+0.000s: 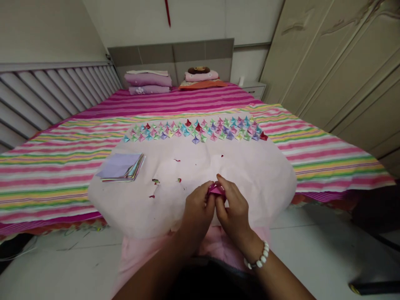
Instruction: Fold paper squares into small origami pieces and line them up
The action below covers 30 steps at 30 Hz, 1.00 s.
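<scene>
A small magenta piece of folded paper [216,190] is held between both hands above the near part of a pale pink cloth [265,179]. My left hand [200,204] pinches its left side, thumb and fingers closed. On its other side my right hand [231,203] grips it too, with the index finger raised over the top; a beaded white bracelet circles that wrist. Beyond the hands, rows of small folded paper pieces [195,140] in many colours line the far part of the cloth. To the left lies a stack of square paper sheets [120,166], lilac on top.
Small printed marks or scraps [179,180] dot the cloth. It rests on a striped bedspread [56,171]. Folded purple bedding [150,80] and a pink pillow [201,76] sit by the headboard [203,52]. A slatted rail [56,87] runs left, a wardrobe [337,62] right.
</scene>
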Each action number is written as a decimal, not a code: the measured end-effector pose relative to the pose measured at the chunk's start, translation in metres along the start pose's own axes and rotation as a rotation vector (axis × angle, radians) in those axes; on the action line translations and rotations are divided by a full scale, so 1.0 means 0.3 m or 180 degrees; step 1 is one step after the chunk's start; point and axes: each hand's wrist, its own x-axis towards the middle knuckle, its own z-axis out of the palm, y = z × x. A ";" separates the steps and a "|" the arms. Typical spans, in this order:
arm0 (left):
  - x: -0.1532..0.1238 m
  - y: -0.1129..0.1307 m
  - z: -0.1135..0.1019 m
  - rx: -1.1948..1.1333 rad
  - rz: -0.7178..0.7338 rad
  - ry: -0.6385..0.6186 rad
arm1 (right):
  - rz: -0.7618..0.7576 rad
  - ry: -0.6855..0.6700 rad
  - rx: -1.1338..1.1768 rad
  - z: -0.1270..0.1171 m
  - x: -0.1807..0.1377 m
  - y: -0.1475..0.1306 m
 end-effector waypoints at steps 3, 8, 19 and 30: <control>-0.004 -0.002 0.006 -0.0490 -0.0270 -0.0001 | 0.0092 0.0187 0.0002 -0.002 0.003 -0.010; -0.012 -0.014 0.002 -0.0406 -0.0060 0.0266 | 0.1104 0.0483 0.0298 -0.011 0.011 -0.032; -0.020 -0.006 -0.007 -0.1032 -0.0035 0.0153 | 0.1360 0.0287 0.0741 -0.021 -0.002 -0.020; 0.012 0.007 -0.032 -0.1983 -0.1343 0.0438 | 0.0522 0.0169 0.0219 -0.032 0.002 -0.041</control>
